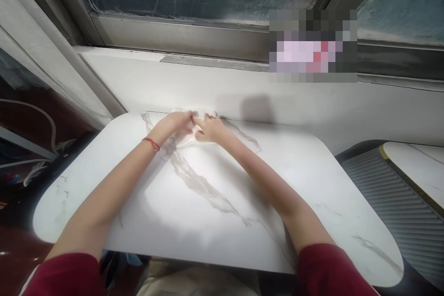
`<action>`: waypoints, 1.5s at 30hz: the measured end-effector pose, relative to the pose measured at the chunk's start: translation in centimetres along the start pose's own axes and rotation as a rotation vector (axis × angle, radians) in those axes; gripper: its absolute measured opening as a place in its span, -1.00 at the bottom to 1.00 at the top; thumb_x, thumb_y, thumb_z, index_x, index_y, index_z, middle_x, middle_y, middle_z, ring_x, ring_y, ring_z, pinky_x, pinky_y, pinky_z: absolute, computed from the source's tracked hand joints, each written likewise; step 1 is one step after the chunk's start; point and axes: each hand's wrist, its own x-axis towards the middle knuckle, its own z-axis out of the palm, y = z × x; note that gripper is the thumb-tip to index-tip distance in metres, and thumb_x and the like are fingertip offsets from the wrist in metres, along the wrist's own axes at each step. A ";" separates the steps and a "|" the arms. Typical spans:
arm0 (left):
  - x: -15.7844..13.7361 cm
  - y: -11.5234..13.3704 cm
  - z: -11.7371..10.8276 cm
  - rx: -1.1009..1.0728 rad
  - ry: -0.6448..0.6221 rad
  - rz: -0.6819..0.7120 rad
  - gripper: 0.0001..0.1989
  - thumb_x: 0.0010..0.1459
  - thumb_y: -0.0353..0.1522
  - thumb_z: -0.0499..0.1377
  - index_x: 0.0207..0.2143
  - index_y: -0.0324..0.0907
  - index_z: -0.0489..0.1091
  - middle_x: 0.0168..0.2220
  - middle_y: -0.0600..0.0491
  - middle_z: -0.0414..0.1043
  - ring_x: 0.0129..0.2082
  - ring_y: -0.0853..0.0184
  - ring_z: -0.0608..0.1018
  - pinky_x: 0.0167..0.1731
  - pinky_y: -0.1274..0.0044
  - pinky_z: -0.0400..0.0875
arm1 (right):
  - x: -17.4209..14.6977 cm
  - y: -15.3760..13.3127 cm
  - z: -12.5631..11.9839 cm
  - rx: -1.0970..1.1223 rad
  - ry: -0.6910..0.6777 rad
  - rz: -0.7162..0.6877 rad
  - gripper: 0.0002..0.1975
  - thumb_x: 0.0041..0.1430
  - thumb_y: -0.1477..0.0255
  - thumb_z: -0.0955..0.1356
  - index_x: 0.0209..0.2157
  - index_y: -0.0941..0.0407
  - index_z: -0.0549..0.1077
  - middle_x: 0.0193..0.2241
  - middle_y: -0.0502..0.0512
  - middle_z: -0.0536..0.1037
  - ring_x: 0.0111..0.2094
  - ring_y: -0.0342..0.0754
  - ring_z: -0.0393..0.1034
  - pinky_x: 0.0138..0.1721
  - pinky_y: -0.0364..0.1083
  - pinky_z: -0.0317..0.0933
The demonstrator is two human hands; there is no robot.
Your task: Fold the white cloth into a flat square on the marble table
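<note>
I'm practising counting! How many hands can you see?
2. The left hand and the right hand are close together at the far edge of the table, by the wall. I can't tell what's behind the blurred patch.

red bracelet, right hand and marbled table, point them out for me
Red bracelet (153,141): head view, on its band.
Right hand (211,130): head view, on the back of the hand.
Marbled table (208,222): head view, on a bare part of its top.

The table (333,180) is white with wavy grey-brown streaks (197,182). The thin thing (187,140) by its back edge is white too. The sleeves (331,268) are dark red, the bracelet (152,143) brighter.
</note>
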 end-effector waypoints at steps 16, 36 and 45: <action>-0.7 -0.9 1.6 -0.098 -0.061 -0.044 -0.45 0.27 -0.19 0.11 0.26 -0.07 0.11 0.24 -0.18 0.34 0.12 0.09 0.51 -0.02 0.38 0.41 | -0.9 -1.0 1.2 -0.066 0.022 0.061 -0.34 0.42 0.31 0.08 0.50 0.03 -0.08 0.39 0.52 0.14 0.30 0.38 0.18 0.18 0.18 -0.05; -15.6 9.3 7.9 0.166 0.174 0.646 -0.62 0.22 -0.23 0.31 -0.02 -0.28 0.40 0.08 -0.21 0.51 0.06 0.07 0.53 -0.03 0.38 0.42 | -25.6 -3.5 2.6 -0.375 0.065 -0.060 -0.42 0.33 0.34 0.27 0.31 0.30 0.29 0.09 0.66 0.51 0.00 0.37 0.49 -0.08 0.10 0.23; -13.9 12.8 9.5 0.280 0.300 0.636 -0.41 0.33 -0.14 0.22 0.19 -0.44 0.32 0.25 -0.34 0.38 0.19 0.03 0.47 0.03 0.36 0.40 | -26.0 -0.1 5.6 -0.313 0.323 0.098 -0.49 0.35 0.42 0.20 0.27 0.19 0.38 -0.01 0.47 0.52 -0.11 0.21 0.39 -0.17 0.03 0.19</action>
